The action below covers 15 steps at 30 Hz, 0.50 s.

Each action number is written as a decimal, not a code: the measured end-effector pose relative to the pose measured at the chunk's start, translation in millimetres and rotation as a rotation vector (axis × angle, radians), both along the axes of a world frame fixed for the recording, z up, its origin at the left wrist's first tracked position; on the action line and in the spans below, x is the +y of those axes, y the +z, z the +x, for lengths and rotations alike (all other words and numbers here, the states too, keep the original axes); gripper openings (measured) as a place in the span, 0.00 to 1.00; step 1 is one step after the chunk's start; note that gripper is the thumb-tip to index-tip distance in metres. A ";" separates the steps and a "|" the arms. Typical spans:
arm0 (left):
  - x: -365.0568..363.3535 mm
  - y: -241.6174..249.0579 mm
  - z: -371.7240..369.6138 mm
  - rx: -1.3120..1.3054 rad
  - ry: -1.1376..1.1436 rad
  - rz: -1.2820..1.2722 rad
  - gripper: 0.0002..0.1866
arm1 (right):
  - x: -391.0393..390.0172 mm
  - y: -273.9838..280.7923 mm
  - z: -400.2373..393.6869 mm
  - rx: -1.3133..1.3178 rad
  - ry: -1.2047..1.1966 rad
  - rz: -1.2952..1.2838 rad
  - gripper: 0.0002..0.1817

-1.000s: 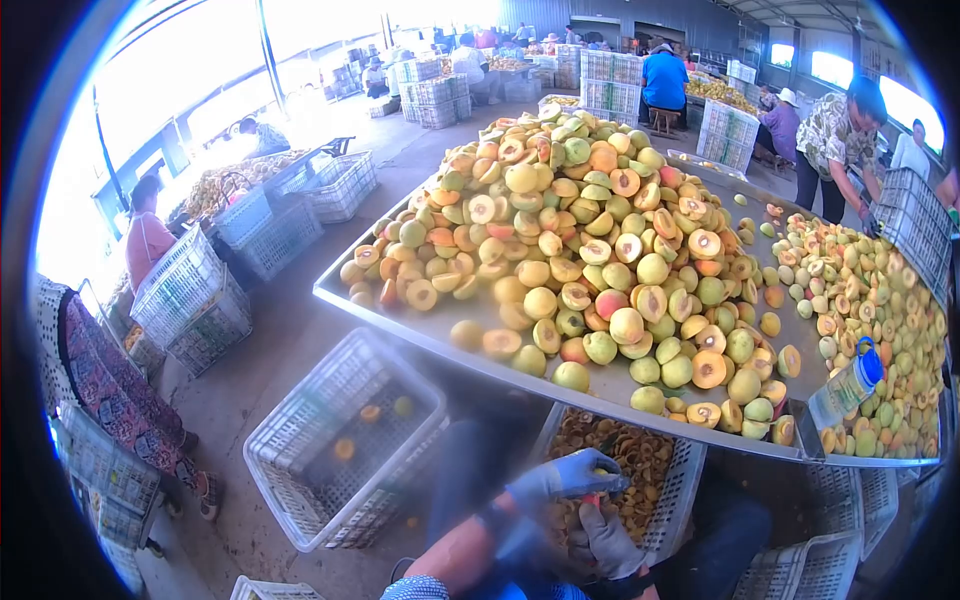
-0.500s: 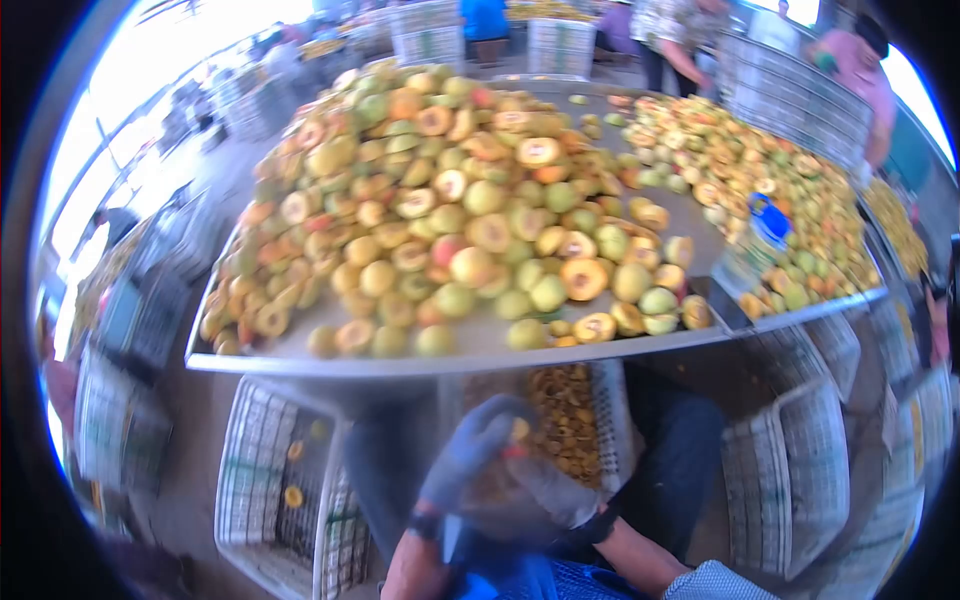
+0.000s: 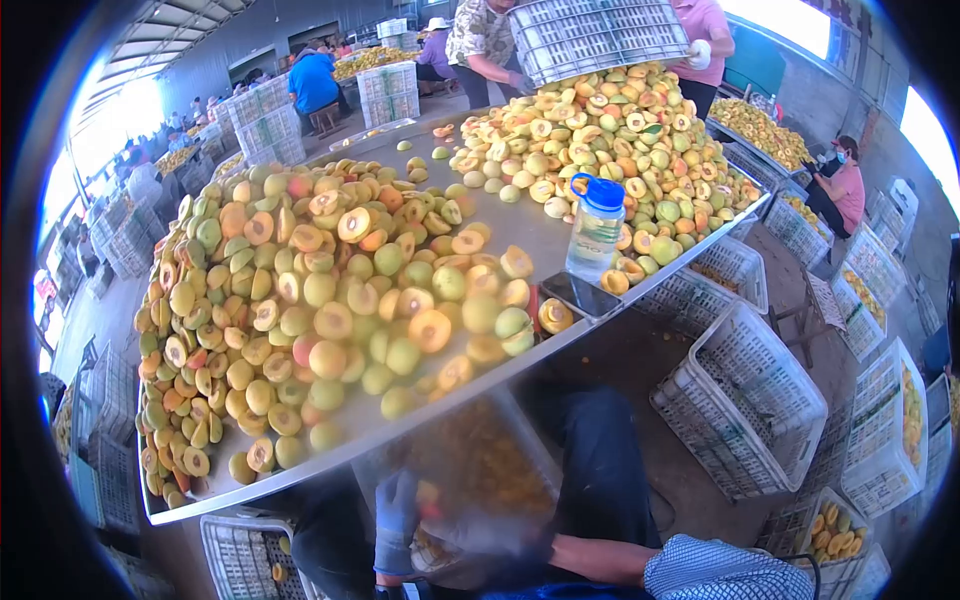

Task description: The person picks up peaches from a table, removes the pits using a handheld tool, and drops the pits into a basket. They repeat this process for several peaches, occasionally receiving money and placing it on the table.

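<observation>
My left hand [image 3: 396, 515], in a blue-grey glove, is low in the view, below the table's front edge. Close to its right side shows a small reddish-yellow piece of fruit [image 3: 429, 497], blurred. My right hand [image 3: 490, 530], in a pale glove, is smeared by motion beside it; its fingers cannot be made out. Both are over a crate of fruit pieces [image 3: 490, 450] between the knees. On the metal table [image 3: 330, 455] above lies a large heap of halved and whole yellow-green fruit [image 3: 290, 290].
A blue-lidded bottle [image 3: 596, 235] and a dark flat object [image 3: 580, 294] are at the table's right edge. Two people tip a white crate [image 3: 600, 38] above a second fruit heap [image 3: 620, 150]. Empty crates [image 3: 745, 400] stand right. A person in pink [image 3: 848, 190] sits farther right.
The view has swung to the right. The white crate at the back is now tilted above the second heap, with two people at it. My hands remain close together over the crate.
</observation>
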State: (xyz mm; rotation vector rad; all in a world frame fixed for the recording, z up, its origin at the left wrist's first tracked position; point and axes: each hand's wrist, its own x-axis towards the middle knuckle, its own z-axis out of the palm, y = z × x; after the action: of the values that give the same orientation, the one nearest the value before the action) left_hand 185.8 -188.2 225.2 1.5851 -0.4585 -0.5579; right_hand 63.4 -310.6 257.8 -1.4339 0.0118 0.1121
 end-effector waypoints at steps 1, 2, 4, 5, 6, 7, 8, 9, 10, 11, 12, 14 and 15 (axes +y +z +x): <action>1.2 -13.0 1.7 -0.113 0.005 0.050 0.10 | 0.7 -2.6 -0.1 0.026 0.002 -0.020 0.29; 2.4 -22.4 3.6 -0.228 0.010 0.099 0.20 | 0.3 -3.7 0.4 0.051 0.004 -0.040 0.29; 4.5 -32.3 4.2 -0.165 0.018 0.070 0.19 | 0.8 -3.5 -2.0 0.078 0.011 0.025 0.28; 6.1 -37.0 5.1 -0.133 0.010 0.074 0.19 | 2.2 -1.7 -3.2 0.104 0.029 0.094 0.27; 9.1 -42.7 7.6 -0.101 0.004 0.081 0.20 | 3.1 1.4 -3.8 0.129 0.050 0.165 0.27; 14.9 -55.3 19.0 -0.062 -0.132 0.160 0.22 | 2.6 4.5 -4.8 0.129 0.048 0.164 0.27; 12.0 -41.7 17.1 -0.062 -0.133 0.159 0.22 | 0.6 10.1 -5.9 0.271 0.096 0.383 0.26; 7.0 -16.1 13.0 0.135 -0.120 0.053 0.15 | -0.8 16.8 -6.9 0.412 0.143 0.603 0.25; 2.9 -2.3 9.8 0.330 -0.105 -0.054 0.11 | -1.4 29.0 -7.3 0.412 0.143 0.601 0.25; 1.7 -5.2 8.0 0.329 -0.105 -0.056 0.11 | -1.6 44.0 -7.6 0.343 0.107 0.657 0.24; 1.9 -10.9 5.8 0.145 -0.067 -0.117 0.13 | -1.5 51.2 -7.4 0.275 0.073 0.713 0.24; -2.3 -6.9 -0.2 -0.040 -0.024 -0.178 0.16 | -1.4 3.7 -2.4 0.288 0.163 0.697 0.20; -6.8 6.9 -5.7 0.001 -0.002 -0.217 0.16 | -3.1 4.8 0.6 0.302 0.250 0.680 0.17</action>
State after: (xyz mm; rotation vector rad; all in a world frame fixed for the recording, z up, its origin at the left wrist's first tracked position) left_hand 180.1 -195.0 232.1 1.3773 -0.5026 -0.4934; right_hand 64.0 -313.7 262.6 -0.7236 0.0384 0.4906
